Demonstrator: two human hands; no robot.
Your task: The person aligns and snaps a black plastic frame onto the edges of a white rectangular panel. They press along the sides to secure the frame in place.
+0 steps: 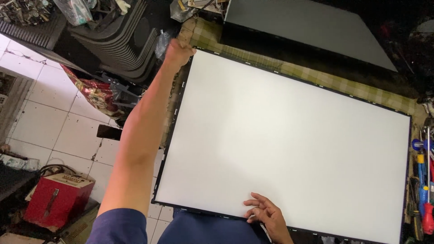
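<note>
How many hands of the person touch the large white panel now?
2. The left hand grips the white panel at its far left corner. The right hand rests with its fingers on the near edge. No other hands are in view.

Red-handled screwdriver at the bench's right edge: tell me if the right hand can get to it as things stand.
Probably yes: the right hand rests free on the white panel, and nothing stands between it and the red-handled screwdriver.

The panel [289, 135] lies flat on the cloth-covered bench [316, 77], with a 2nd panel [307, 25] behind it. The left hand [177, 52] sits at its far left corner, the right hand [266, 217] on its near edge. Screwdrivers [425, 190] lie right; a box [56, 199] stands on the floor [49, 122] left, stacked frames [117, 38] beyond.
</note>
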